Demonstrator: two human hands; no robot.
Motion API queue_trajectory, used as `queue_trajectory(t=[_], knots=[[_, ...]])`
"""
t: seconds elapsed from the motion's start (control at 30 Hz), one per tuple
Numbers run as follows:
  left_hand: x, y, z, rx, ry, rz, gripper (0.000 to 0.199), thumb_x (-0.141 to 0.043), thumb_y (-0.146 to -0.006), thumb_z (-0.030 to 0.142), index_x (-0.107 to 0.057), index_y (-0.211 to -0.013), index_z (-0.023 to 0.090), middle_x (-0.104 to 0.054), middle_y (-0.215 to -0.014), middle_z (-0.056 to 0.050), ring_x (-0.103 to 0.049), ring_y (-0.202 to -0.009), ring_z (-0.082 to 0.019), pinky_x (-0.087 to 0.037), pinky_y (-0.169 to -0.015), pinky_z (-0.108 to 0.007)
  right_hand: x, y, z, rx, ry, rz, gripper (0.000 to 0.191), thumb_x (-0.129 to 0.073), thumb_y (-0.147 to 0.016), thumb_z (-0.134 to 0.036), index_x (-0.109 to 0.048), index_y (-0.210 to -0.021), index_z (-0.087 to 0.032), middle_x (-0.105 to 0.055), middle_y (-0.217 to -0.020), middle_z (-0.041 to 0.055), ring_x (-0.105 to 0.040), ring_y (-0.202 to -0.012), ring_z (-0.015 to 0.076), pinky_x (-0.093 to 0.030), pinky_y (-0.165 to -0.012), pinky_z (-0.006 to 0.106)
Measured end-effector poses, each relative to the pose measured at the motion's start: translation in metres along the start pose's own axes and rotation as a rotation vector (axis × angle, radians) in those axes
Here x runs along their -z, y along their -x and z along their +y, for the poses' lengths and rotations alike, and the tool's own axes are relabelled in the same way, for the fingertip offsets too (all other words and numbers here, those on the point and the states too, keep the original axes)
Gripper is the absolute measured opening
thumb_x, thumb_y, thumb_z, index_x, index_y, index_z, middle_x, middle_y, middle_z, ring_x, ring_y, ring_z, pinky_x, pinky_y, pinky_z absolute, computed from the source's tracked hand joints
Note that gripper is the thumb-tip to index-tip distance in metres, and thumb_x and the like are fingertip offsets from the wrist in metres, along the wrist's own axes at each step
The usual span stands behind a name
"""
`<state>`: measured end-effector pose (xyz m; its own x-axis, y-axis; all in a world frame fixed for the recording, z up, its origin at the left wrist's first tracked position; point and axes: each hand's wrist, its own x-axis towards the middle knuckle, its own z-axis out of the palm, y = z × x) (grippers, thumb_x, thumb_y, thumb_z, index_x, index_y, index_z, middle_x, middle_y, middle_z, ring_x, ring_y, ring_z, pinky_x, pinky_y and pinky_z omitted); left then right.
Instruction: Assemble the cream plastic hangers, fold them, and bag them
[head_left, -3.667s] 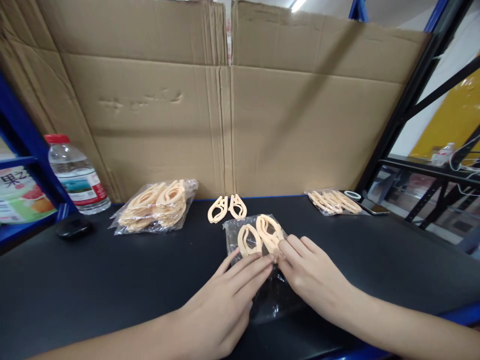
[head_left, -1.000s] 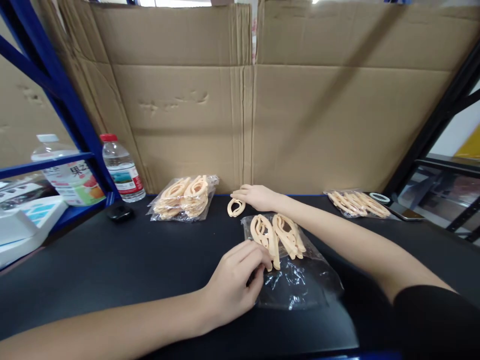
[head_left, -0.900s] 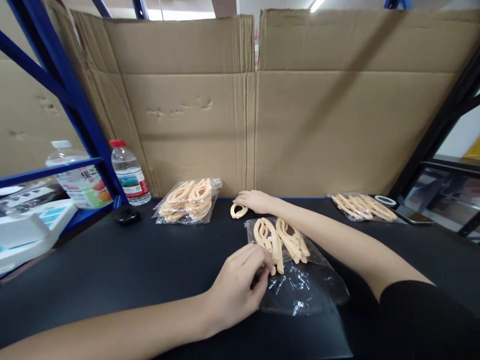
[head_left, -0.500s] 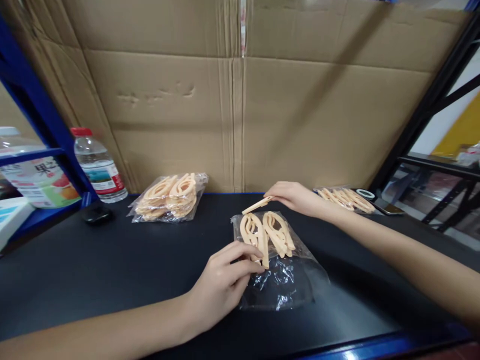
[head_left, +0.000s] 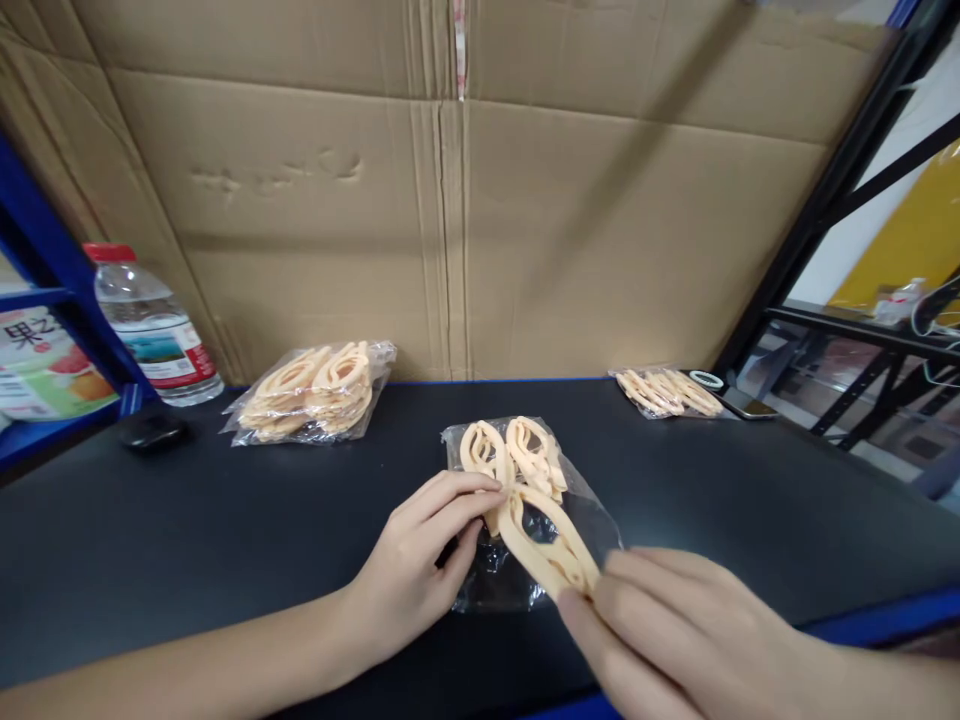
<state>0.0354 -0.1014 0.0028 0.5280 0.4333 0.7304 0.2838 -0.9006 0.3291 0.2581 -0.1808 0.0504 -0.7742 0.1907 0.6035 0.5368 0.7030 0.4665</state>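
My right hand [head_left: 675, 620] is closed on one end of a beige folding hanger [head_left: 551, 550], held slanting in the foreground. Its far tip lies over a clear plastic bag [head_left: 592, 500] on the black table. More folded beige hangers [head_left: 536, 455] sit in the bag in two side-by-side stacks. My left hand [head_left: 427, 550] has its thumb and fingers pinched at the bag's left side, by the left stack and the held hanger's tip. The exact contact under the fingertips is partly hidden; they appear to grip the bag's film.
A filled bag of hangers [head_left: 315, 395] lies at back left, another bag [head_left: 667, 390] at back right beside a white ring [head_left: 706, 380] and a phone [head_left: 750, 404]. A red-capped water bottle [head_left: 157, 335] and black mouse [head_left: 152, 430] stand left. A cardboard wall [head_left: 322, 220] closes the back.
My right hand has come from behind the bag to the near right, bringing the hanger over the bag's front. My left hand stays by the left stack. The view has shifted slightly right.
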Motion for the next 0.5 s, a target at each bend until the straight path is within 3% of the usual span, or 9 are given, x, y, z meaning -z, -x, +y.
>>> queue_trajectory(t=[0.2, 0.3, 0.4, 0.5], knots=[[0.001, 0.0, 0.002, -0.016, -0.02, 0.02, 0.036, -0.048, -0.085, 0.001, -0.058, -0.115, 0.019, -0.061, -0.111, -0.008, -0.06, -0.103, -0.018, -0.053, -0.088, -0.032, -0.067, -0.022, 0.006, 0.024, 0.119, -0.138, 0.019, -0.048, -0.083, -0.009, -0.067, -0.086, -0.007, -0.063, -0.067, 0.0107, -0.06, -0.058, 0.0221, -0.051, -0.048, 0.033], [0.001, 0.0, 0.003, -0.006, -0.001, 0.007, 0.037, -0.048, -0.085, 0.001, -0.058, -0.115, 0.019, -0.061, -0.112, -0.009, -0.059, -0.105, -0.018, -0.052, -0.091, -0.032, -0.086, -0.021, 0.0, -0.043, 0.18, -0.236, 0.022, -0.049, -0.081, -0.007, -0.064, -0.095, -0.002, -0.067, -0.081, 0.018, -0.062, -0.071, 0.0269, -0.054, -0.058, 0.038], [0.004, -0.001, 0.003, 0.016, 0.02, -0.023, 0.033, -0.047, -0.086, 0.002, -0.059, -0.111, 0.019, -0.061, -0.111, -0.008, -0.059, -0.104, -0.018, -0.051, -0.09, -0.032, -0.074, -0.016, -0.005, -0.108, 0.2, -0.285, 0.026, -0.047, -0.078, -0.002, -0.063, -0.099, 0.002, -0.066, -0.082, 0.0207, -0.062, -0.074, 0.0285, -0.054, -0.059, 0.039], [0.015, -0.001, 0.002, 0.046, 0.014, -0.042, 0.03, -0.044, -0.087, 0.003, -0.058, -0.108, 0.019, -0.061, -0.11, -0.008, -0.059, -0.103, -0.018, -0.05, -0.088, -0.031, -0.04, -0.004, 0.009, -0.148, 0.009, -0.258, 0.026, -0.042, -0.084, -0.003, -0.063, -0.1, -0.003, -0.064, -0.076, 0.0138, -0.06, -0.071, 0.0232, -0.054, -0.058, 0.035]])
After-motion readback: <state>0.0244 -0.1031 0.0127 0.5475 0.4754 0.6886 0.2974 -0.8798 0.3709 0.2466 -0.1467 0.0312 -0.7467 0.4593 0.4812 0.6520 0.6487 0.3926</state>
